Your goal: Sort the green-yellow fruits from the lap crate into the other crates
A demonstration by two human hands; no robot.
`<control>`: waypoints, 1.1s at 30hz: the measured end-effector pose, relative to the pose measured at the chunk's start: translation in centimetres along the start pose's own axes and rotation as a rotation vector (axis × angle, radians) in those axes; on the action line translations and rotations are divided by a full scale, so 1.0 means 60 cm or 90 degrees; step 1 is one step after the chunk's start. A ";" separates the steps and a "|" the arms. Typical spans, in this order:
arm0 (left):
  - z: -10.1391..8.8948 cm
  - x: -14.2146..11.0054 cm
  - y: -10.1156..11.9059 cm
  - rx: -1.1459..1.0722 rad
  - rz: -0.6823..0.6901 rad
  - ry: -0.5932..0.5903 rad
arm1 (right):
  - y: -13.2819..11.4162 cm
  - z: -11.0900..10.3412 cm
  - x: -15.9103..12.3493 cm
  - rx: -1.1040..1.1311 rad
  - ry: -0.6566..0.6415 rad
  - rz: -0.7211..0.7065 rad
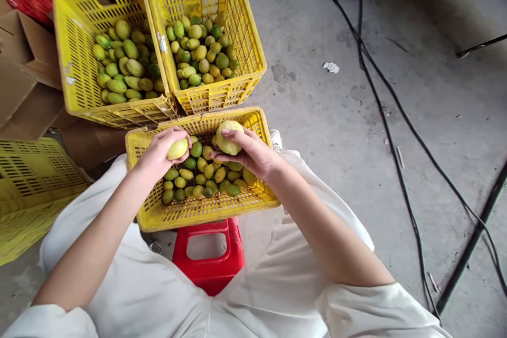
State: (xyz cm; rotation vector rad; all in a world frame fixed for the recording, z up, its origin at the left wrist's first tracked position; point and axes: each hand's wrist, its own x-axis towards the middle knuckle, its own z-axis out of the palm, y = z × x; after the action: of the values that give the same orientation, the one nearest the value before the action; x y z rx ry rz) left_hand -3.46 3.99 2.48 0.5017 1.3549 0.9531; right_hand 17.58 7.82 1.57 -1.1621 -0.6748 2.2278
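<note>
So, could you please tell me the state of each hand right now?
Left hand: closed, holding a smaller yellow fruit.
Right hand: closed, holding a larger pale yellow fruit, thumb across it.

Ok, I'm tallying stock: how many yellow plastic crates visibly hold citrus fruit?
3: the upper-left crate, the upper-right crate beside it, and the lower crate under the hands. Another crate at the left edge is cut off, its contents not visible.

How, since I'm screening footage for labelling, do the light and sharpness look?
Head view: soft light, right hand and its fruit fairly sharp; head view: floor darkens toward the upper right; head view: crate at the left edge looks stretched, likely wide-angle distortion.
</note>
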 end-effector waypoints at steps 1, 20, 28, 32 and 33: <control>0.000 0.000 -0.005 0.045 -0.008 0.019 | 0.004 0.000 0.002 -0.024 0.020 0.006; -0.016 -0.007 -0.007 -0.075 0.015 -0.080 | 0.012 0.003 0.002 0.074 -0.023 0.023; -0.004 -0.005 -0.009 -0.132 -0.073 -0.051 | 0.029 0.007 0.010 0.069 0.031 0.066; -0.006 -0.005 -0.011 -0.153 -0.109 -0.049 | 0.022 0.003 0.013 0.126 -0.009 0.027; -0.007 -0.005 -0.011 -0.138 -0.091 -0.057 | 0.018 0.003 0.012 0.116 -0.025 0.012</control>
State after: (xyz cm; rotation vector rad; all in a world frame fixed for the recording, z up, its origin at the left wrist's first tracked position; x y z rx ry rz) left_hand -3.66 3.27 2.04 0.2764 1.1745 0.9359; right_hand 16.84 7.48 0.53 -1.0409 -0.4664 2.2803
